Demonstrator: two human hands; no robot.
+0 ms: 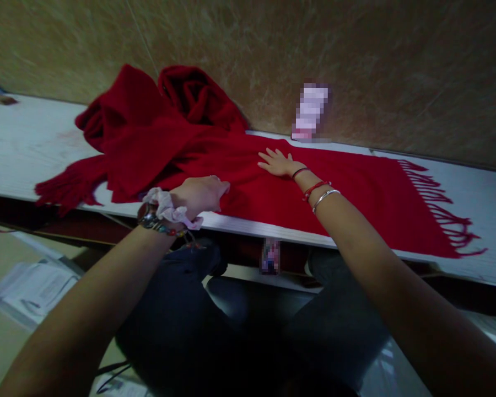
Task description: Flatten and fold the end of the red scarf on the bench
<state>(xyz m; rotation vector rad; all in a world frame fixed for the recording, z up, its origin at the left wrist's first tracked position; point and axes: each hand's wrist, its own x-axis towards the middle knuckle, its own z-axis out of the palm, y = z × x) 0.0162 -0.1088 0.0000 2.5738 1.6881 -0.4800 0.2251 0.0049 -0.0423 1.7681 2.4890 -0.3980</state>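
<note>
We have the red scarf (355, 193) lengthwise on the white surface (479, 193), its flat part just short of the front edge, one fringe toward the right end. The rest is bunched to the left, heaped up to the wall (248, 44) at the back edge; we judge that this pile gathers the spare length while the single stretch lies flat. The other fringe droops over the front edge on the left.

Our right hand (279, 164) rests palm down near the back edge, fingers spread, probably to press the fabric smooth; the scarf lies beneath them and runs on past the wrist. Our left hand (202, 196) is nearer the front edge, beside the bunched part. Its fingers look curled, with cloth just under and beyond them; whether they pinch it, we cannot tell.
</note>
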